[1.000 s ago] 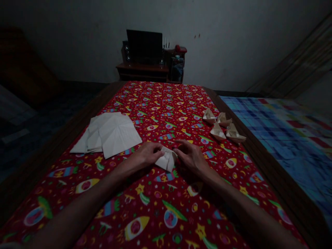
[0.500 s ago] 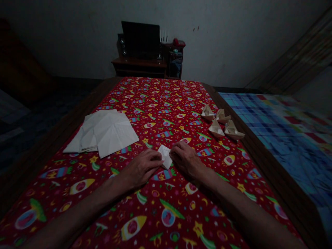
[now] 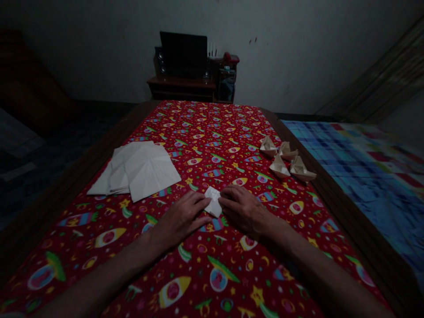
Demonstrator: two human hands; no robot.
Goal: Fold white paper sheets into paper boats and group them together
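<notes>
A small white piece of folded paper [image 3: 213,202] lies on the red patterned cloth in front of me, its lower corner pointing toward me. My left hand [image 3: 187,212] holds the paper's left edge down with its fingertips, while its thumb sits lower, apart from the fingers. At the right edge, my right hand [image 3: 243,207] has its fingers bent and pressed against the same paper; its thumb is mostly hidden. The undersides of the fingers on both hands cannot be seen.
A fanned stack of creased white paper sheets [image 3: 150,170] lies to the left. Several folded paper boats [image 3: 280,167] stand grouped at the right edge of the cloth [image 3: 212,128]. Beyond the table are a monitor [image 3: 183,54] on a desk and a red telephone [image 3: 231,58].
My left thumb has moved down, away from the fingers and the paper. The right hand remains at the paper's right edge. The whole view has shifted slightly.
</notes>
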